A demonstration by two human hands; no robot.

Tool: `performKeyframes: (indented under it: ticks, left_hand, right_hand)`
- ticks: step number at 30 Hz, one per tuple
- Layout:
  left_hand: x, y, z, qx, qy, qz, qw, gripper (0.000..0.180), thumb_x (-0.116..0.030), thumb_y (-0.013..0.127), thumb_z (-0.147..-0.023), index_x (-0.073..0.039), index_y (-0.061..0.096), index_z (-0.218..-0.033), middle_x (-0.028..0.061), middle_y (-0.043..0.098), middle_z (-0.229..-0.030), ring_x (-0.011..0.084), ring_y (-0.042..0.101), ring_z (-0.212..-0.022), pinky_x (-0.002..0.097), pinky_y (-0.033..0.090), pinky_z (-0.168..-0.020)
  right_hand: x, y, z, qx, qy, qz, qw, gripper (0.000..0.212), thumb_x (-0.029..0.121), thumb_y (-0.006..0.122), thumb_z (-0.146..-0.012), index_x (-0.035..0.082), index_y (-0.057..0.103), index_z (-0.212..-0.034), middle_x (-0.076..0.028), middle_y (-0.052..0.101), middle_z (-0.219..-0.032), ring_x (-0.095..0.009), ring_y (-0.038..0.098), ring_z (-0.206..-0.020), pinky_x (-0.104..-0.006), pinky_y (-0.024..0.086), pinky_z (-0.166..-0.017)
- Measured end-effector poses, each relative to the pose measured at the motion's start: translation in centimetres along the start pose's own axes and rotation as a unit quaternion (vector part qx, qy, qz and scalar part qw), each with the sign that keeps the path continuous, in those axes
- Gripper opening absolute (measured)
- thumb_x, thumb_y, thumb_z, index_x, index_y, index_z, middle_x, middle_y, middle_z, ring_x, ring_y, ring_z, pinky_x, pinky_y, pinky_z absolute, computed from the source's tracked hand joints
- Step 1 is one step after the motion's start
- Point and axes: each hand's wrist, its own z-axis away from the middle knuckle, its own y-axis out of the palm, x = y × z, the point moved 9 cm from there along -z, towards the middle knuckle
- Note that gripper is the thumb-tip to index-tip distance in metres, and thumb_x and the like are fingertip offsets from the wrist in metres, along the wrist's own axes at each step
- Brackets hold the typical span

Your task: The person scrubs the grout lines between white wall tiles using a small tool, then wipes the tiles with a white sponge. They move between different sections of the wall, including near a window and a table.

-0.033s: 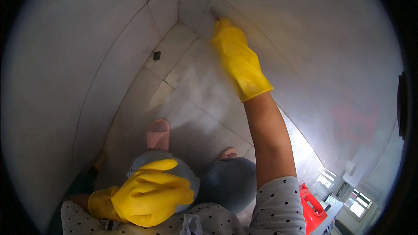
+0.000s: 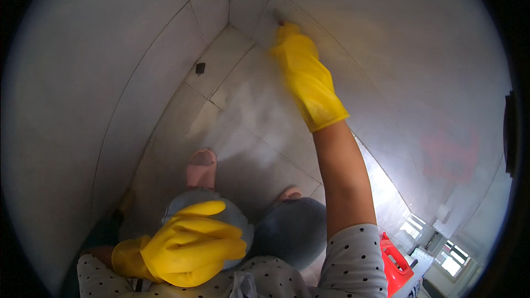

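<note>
My right hand [image 2: 307, 74], in a long yellow rubber glove, reaches up to the tiled wall [image 2: 364, 27] near the corner. Its fingers are closed on a small tool [image 2: 280, 21], of which only a reddish bit and a blurred grey end show against the tiles. The glove hides the rest, so its kind is unclear. My left hand [image 2: 193, 245], gloved in yellow too, lies over my bent knee with its fingers stretched out and nothing in them.
On the floor tiles [image 2: 243, 91] beside the left wall sits a small black object [image 2: 200, 68]. My pink slippers [image 2: 202, 171] are planted below. A red plastic container with a handle [image 2: 391, 267] stands behind at lower right. Dark greenish cloth or material [image 2: 102, 237] shows at lower left.
My right hand and the small tool have shifted slightly to the right in view, along with the wall corner. My left hand stays in place.
</note>
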Motion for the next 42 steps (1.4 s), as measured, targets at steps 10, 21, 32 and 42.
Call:
performKeyframes:
  ticks: [10,21,32,42]
  left_hand:
    - [0.4,-1.4,1.8,-0.014,0.002,-0.012,1.0,0.04,-0.035,0.067,-0.091,-0.006,0.06,-0.117,0.0076,0.067,-0.107,0.0251,0.067,-0.098,0.0472,0.046,-0.103]
    - [3.8,-3.1,9.2,-0.1,-0.079,-0.074,0.989,0.041,-0.041,0.063,-0.093,-0.007,0.058,-0.117,0.005,0.066,-0.105,0.0234,0.068,-0.095,0.0469,0.05,-0.099]
    - [2.6,-1.5,2.1,-0.005,-0.005,0.07,0.998,0.043,-0.034,0.072,-0.088,-0.005,0.059,-0.118,0.0111,0.069,-0.107,0.0276,0.067,-0.102,0.0534,0.037,-0.109]
    - [0.6,0.7,-0.9,-0.031,0.025,0.085,0.996,0.046,-0.028,0.078,-0.083,-0.002,0.063,-0.117,0.0151,0.069,-0.107,0.0312,0.067,-0.102,0.053,0.031,-0.113]
  right_hand:
    - [-10.7,10.9,-2.2,0.104,0.091,0.101,0.985,0.038,0.023,0.053,-0.094,0.007,0.057,-0.128,-0.022,0.062,-0.124,-0.04,0.058,-0.117,-0.0472,0.047,-0.097]
    - [-12.0,7.0,2.8,-0.035,0.076,-0.021,0.996,0.035,0.026,0.042,-0.101,0.007,0.059,-0.126,-0.019,0.064,-0.113,-0.034,0.061,-0.102,-0.0419,0.048,-0.087]
    - [-18.0,-8.1,15.9,-0.173,0.107,-0.296,0.933,0.038,0.035,0.04,-0.105,0.009,0.06,-0.124,-0.003,0.065,-0.074,-0.011,0.049,-0.062,-0.027,0.043,-0.062]
    - [-17.2,-5.5,12.8,-0.023,0.168,-0.144,0.975,0.035,0.035,0.044,-0.103,0.01,0.062,-0.121,-0.009,0.066,-0.085,-0.02,0.059,-0.076,-0.0327,0.046,-0.069]
